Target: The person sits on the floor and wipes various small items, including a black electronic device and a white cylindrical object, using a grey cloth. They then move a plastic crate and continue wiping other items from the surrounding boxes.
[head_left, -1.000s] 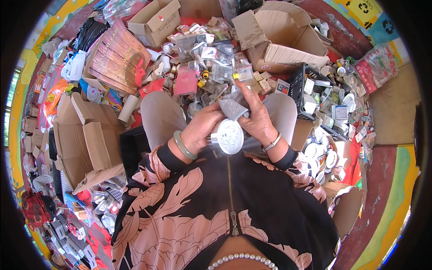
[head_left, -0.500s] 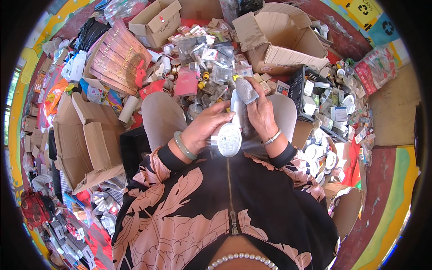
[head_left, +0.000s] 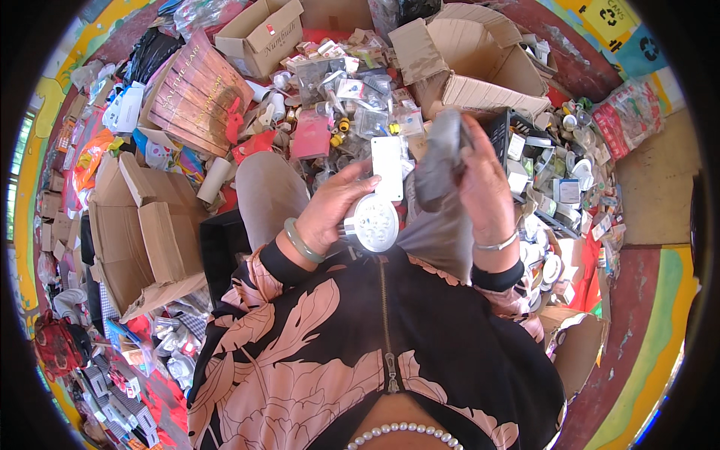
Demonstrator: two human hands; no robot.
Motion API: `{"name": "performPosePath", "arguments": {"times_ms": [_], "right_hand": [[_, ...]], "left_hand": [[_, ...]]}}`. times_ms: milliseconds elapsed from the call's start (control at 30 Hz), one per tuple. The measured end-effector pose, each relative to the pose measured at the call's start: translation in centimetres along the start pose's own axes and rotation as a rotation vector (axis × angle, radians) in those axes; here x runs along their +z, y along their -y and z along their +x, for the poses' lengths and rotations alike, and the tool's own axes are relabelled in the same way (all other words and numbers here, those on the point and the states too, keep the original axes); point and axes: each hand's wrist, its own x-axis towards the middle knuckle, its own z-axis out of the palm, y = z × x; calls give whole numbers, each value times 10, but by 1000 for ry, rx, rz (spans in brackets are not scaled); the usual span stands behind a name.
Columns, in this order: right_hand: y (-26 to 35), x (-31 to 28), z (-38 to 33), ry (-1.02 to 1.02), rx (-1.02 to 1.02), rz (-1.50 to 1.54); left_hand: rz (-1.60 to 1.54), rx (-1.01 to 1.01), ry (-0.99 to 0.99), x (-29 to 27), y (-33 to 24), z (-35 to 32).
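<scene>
In my left hand (head_left: 334, 206), fingers and thumb are closed on a white LED lamp (head_left: 376, 223). Its round face, dotted with several small lights, is turned up toward me. A flat white rectangular part (head_left: 387, 166) stands above that face, by my thumb; whether the two are joined is hidden. My right hand (head_left: 487, 187) grips a grey cloth (head_left: 441, 159), blurred by motion and held apart from the lamp, to its right. Both hands are above my lap, between my knees.
A heap of small boxes, bulbs and clear plastic parts (head_left: 367, 94) lies beyond my knees. Open cardboard boxes stand far right (head_left: 480, 64), far left (head_left: 259, 37) and near left (head_left: 150, 232). A black crate (head_left: 510, 142) with small packages is at the right.
My right hand has drawn the grey cloth off the lamp, to the right. The white rectangular part has turned its flat side to view, and the round face has shifted slightly up.
</scene>
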Motion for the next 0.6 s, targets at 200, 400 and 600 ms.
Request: {"name": "performPosePath", "arguments": {"times_ms": [200, 400, 600], "right_hand": [[-57, 28, -20, 278, -259, -816], [-74, 34, -10, 74, -370, -831], [-61, 39, 10, -65, -431, -914]], "left_hand": [[-5, 114, -62, 7, 6, -1], [144, 133, -121, 7, 13, 2], [278, 84, -141, 7, 13, 3]]}}
